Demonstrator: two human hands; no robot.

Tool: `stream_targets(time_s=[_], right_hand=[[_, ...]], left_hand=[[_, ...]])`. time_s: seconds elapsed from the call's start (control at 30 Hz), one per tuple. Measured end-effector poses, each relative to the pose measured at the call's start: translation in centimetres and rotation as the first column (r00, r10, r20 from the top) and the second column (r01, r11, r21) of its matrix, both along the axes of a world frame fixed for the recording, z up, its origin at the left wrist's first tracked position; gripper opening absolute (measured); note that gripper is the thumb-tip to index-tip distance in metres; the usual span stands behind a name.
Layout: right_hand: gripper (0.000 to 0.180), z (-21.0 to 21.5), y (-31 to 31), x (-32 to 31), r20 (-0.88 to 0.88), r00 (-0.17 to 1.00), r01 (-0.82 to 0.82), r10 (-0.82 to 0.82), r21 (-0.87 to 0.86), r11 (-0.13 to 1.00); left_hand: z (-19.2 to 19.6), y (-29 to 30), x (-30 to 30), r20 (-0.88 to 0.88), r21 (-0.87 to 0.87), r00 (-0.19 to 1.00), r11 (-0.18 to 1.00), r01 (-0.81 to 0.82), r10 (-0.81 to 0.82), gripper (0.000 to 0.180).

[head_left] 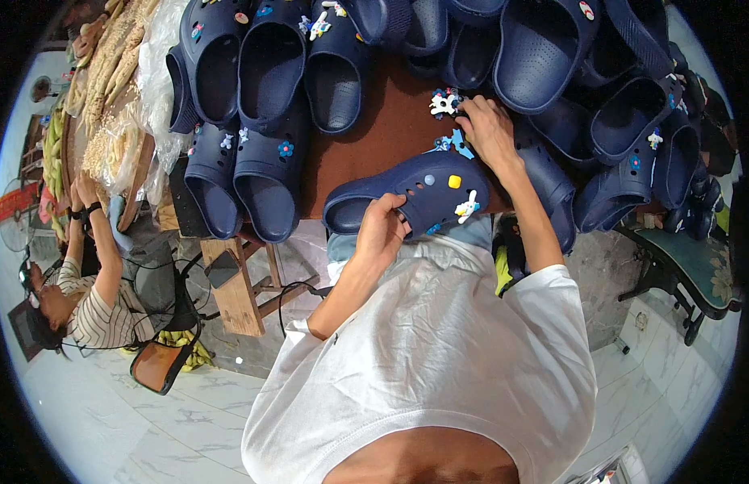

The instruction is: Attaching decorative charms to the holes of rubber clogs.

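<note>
— While your left hand is gripping the navy clog by its near side, which way is the toe pointing?
— Rightward from those fingers, long axis running sideways. The white charm is lying just left of your curled right fingertips, your right hand being nearer; whether they're pinching it, I can't tell.

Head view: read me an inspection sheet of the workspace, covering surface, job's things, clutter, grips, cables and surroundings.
Surface: brown table, partly bare.
Job's things: clog bearing a yellow charm; a white charm and blue charms lie beyond it.
Clutter: other clogs crowd both sides.
Grips: left grip holds the clog; right grip is at the white charm, contact unclear.
Cables: black cord beside a wooden stand.
Surroundings: co-worker at left; tiled floor.
</note>
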State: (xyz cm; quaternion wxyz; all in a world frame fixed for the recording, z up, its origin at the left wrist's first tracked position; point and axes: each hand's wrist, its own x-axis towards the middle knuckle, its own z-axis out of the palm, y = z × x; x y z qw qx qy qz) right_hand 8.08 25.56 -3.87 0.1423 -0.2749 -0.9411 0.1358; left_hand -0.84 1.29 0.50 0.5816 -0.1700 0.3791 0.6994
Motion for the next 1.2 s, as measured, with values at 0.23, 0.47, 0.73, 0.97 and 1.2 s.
stream_targets(time_s=[0.23, 0.47, 0.73, 0.97, 1.2], right_hand=[[0.017, 4.5, -1.6, 2.5, -0.163, 0.986, -0.005, -0.045, -0.292, 0.956], [0.014, 6.7, -7.3, 3.8, -0.189, 0.974, -0.093, -0.121, -0.83, 0.55], [0.011, 6.8, -10.8, 2.7, -0.237, 0.961, -0.101, -0.14, -0.778, 0.621], [0.01, 7.5, -11.1, 2.4, -0.185, 0.97, -0.017, -0.157, -0.696, 0.718], [0.009, 7.3, -11.7, 2.2, -0.217, 0.967, -0.028, -0.135, -0.615, 0.788]], left_hand=[[0.0, 0.0, -0.2, 0.005, 0.002, 1.0, 1.0, -0.013, 0.013, 0.018], [-0.2, 0.3, 0.2, -0.067, -0.003, 0.995, 0.997, 0.072, -0.072, 0.029], [0.0, 0.2, 0.9, -0.05, -0.004, 0.998, 0.999, 0.042, -0.042, 0.025], [0.8, 0.6, 1.0, -0.103, -0.023, 0.993, 0.998, 0.055, -0.058, 0.017], [0.5, 1.1, 1.4, -0.17, -0.043, 0.985, 0.998, 0.035, -0.042, 0.017]])
